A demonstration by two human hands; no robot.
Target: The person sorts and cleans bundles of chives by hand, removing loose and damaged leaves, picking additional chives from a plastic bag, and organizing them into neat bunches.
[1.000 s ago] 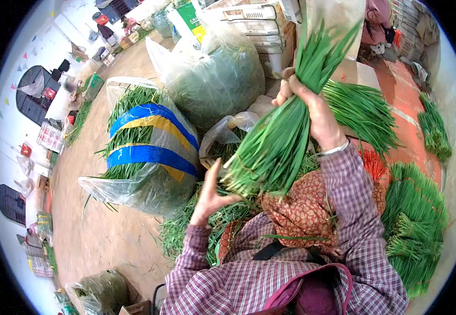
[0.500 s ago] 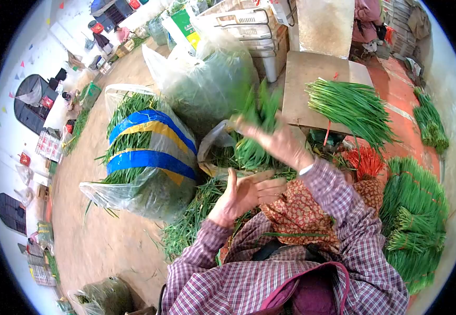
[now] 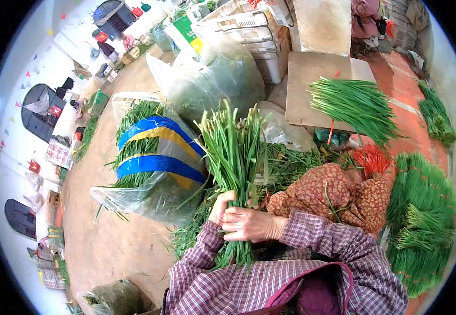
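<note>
A thick bunch of green chives stands upright in front of my chest, pale cut ends up and leafy tips hanging below my grip. My left hand is closed round its left side. From the right, my right hand wraps across the front of the same bunch, its fingers meeting my left hand. Loose chive leaves lie heaped just beyond my hands. A patterned red-brown cloth covers my lap or knee to the right.
A stuffed bag with blue and yellow bands stands to the left, a clear plastic bag behind it. Trimmed chives lie on a board. Red ties and stacked bundles are at the right.
My hands were apart and open, with blurred greens beside my right hand. Now both are closed round the chive bunch, which is upright and nearer my body.
</note>
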